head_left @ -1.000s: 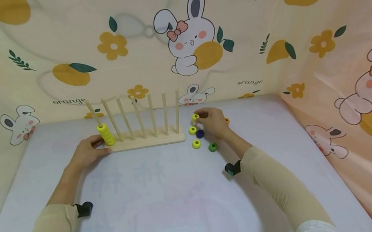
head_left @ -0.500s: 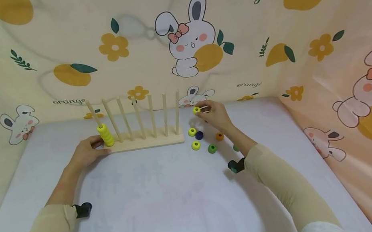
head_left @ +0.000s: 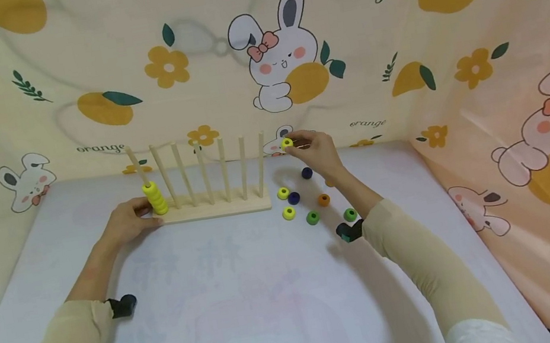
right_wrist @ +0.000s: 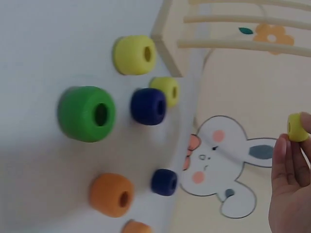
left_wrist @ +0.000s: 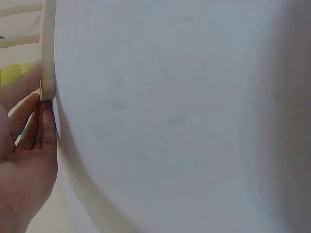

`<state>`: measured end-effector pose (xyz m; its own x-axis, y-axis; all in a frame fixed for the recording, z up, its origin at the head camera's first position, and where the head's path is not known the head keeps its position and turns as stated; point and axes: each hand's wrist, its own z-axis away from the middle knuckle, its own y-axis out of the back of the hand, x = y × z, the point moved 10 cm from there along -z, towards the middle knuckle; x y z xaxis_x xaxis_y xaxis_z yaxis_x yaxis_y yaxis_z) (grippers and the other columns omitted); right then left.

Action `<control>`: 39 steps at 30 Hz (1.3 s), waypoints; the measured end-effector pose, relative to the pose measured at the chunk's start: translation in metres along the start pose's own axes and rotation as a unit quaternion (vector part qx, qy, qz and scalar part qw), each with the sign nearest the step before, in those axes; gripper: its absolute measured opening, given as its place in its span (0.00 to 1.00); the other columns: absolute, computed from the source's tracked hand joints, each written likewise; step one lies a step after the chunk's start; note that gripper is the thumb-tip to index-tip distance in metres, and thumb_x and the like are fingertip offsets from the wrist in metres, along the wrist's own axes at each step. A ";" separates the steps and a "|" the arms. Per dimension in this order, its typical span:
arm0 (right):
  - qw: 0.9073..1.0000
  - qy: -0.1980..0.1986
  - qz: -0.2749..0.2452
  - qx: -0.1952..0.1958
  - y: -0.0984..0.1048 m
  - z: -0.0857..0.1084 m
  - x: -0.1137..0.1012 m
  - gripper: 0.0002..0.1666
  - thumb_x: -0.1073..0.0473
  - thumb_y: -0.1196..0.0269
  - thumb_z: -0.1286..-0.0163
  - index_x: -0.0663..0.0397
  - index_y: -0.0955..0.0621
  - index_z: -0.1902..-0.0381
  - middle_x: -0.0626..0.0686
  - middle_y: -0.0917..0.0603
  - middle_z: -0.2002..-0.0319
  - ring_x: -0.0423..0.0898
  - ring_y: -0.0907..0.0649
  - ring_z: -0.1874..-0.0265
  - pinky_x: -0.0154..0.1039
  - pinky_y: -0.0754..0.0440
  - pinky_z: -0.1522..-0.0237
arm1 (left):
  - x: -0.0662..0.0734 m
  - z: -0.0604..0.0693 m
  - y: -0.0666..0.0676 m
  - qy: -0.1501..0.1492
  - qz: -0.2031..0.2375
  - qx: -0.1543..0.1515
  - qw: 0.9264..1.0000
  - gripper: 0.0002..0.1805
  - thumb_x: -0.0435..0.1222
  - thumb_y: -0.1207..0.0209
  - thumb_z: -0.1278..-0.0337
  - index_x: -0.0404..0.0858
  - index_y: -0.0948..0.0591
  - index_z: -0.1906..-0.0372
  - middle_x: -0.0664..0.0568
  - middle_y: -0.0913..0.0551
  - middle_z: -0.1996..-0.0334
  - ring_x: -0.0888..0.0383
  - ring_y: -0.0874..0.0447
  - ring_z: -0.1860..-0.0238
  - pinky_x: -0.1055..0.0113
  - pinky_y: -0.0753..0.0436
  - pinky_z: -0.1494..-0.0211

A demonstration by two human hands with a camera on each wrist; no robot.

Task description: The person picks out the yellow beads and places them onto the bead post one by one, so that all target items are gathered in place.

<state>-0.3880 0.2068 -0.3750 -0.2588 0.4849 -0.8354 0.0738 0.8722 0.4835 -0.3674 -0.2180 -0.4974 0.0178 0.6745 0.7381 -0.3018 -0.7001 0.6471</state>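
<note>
A wooden peg rack (head_left: 216, 209) stands at the table's back left, with several upright pegs. Yellow beads (head_left: 156, 199) are stacked on its leftmost peg. My left hand (head_left: 125, 224) grips the left end of the rack's base; in the left wrist view the thumb lies along the base and the fingers are at its end. My right hand (head_left: 319, 152) pinches a yellow bead (head_left: 287, 143) between thumb and fingertips, raised above the table and right of the rack. The bead's hole shows in the right wrist view.
Loose beads lie right of the rack: yellow beads (head_left: 289, 213), dark blue beads (head_left: 294, 198), green beads (head_left: 312, 218) and orange beads (head_left: 323, 200). A patterned cloth (head_left: 213, 55) hangs behind the white table (head_left: 251, 295) and along its sides.
My right hand has lifted the yellow bead up off the table area, uncovering more loose beads below. The left hand stays at the rack's left end.
</note>
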 end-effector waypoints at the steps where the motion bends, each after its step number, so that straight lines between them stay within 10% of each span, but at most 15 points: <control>1: 1.000 0.006 0.004 0.001 0.001 -0.001 -0.003 0.17 0.60 0.30 0.35 0.53 0.15 0.48 0.51 0.13 0.54 0.45 0.15 0.57 0.36 0.15 0.52 | 0.001 0.000 0.000 -0.002 0.000 0.002 1.000 0.40 0.38 0.30 0.43 0.25 0.34 0.31 0.29 0.30 0.34 0.34 0.32 0.34 0.42 0.34 0.29; 39: 0.989 0.124 0.023 -0.083 -0.021 -0.038 -0.139 0.18 0.57 0.29 0.36 0.54 0.14 0.49 0.49 0.12 0.57 0.39 0.14 0.63 0.33 0.15 0.57 | -0.003 0.002 0.001 -0.008 0.019 0.035 0.999 0.36 0.34 0.31 0.43 0.24 0.31 0.33 0.30 0.27 0.36 0.35 0.29 0.35 0.44 0.29 0.32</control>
<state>-0.3903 0.1188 -0.2591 -0.4882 0.4746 -0.7324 -0.0639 0.8175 0.5724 -0.3660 -0.2215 -0.4986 0.0238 0.6431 0.7654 -0.2352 -0.7405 0.6295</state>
